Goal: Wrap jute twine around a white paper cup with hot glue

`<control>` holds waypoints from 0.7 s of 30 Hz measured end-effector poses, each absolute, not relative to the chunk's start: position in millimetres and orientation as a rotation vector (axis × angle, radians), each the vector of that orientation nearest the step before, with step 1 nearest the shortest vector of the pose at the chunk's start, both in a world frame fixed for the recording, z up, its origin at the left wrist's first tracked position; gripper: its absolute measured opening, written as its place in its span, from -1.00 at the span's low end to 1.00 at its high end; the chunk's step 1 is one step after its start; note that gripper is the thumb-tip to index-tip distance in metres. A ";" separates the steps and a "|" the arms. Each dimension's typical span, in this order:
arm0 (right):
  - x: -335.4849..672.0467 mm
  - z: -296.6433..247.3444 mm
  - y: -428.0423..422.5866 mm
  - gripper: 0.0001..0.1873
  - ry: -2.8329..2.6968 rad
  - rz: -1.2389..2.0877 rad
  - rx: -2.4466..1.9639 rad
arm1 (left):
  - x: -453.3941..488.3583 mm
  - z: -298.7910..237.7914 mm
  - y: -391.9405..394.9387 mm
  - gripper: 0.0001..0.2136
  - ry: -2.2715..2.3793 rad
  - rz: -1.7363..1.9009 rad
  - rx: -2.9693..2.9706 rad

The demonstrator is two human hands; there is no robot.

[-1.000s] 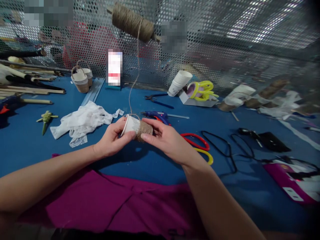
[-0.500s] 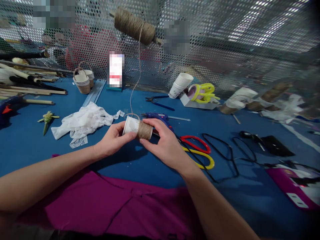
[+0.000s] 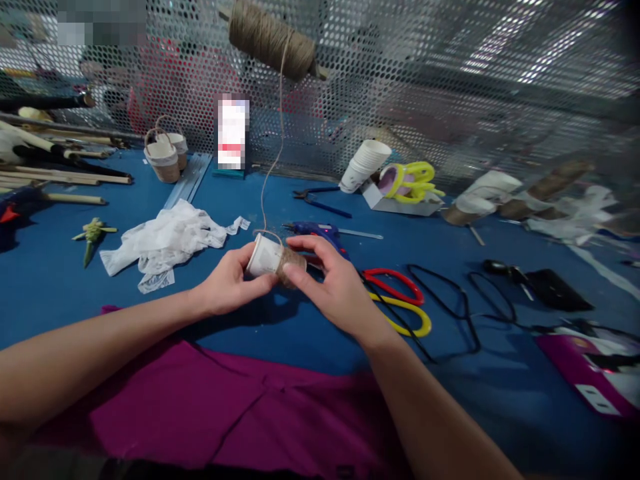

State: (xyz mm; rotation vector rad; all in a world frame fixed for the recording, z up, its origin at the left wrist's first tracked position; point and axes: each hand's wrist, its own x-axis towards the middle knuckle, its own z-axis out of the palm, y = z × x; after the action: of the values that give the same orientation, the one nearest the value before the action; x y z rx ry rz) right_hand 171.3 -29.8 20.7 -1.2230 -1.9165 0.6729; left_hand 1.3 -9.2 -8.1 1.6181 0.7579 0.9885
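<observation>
A white paper cup (image 3: 265, 256) lies on its side between my hands, its lower part wrapped in brown twine (image 3: 292, 259). My left hand (image 3: 234, 280) grips the cup near its rim, thumb along the near side. Around the wrapped end closes my right hand (image 3: 334, 280), its thumb pressing on the twine. A strand (image 3: 281, 113) runs from the cup up to a large twine spool (image 3: 270, 43) on a rod by the mesh. Just behind my right hand lies a blue glue gun (image 3: 317, 230) with a clear glue stick in its back.
White lace (image 3: 167, 240) is heaped at left, near two twine-wrapped cups (image 3: 164, 163) with handles. Pliers (image 3: 325, 202), stacked paper cups (image 3: 365, 167) and yellow-handled scissors (image 3: 410, 181) stand behind. Red-and-yellow scissor handles (image 3: 400, 287) and a black cord (image 3: 465, 307) lie at right.
My right thumb has moved from below the cup up onto the wrapped twine. The cup has turned slightly, and the camera view has shifted a little.
</observation>
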 end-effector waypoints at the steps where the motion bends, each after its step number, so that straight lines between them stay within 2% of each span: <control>1: 171.5 20.0 -29.1 -0.72 -1.872 0.719 -1.235 | 1.4 -7.2 -10.5 -0.78 0.762 0.981 1.686; 8: 170.3 20.0 -28.1 -0.85 -1.677 1.028 -1.233 | 0.7 -3.7 -15.0 -0.89 0.658 0.914 2.023; 21: 167.9 22.4 -30.4 -0.87 -1.629 1.084 -1.219 | -1.4 -4.4 -14.0 -0.90 0.601 0.936 2.045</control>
State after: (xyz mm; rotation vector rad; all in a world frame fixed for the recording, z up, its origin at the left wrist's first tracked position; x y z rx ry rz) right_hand 167.9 -30.4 22.4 -1.2192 -1.6295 1.0844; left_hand -1.4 -14.0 -4.4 2.0454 0.6009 0.9358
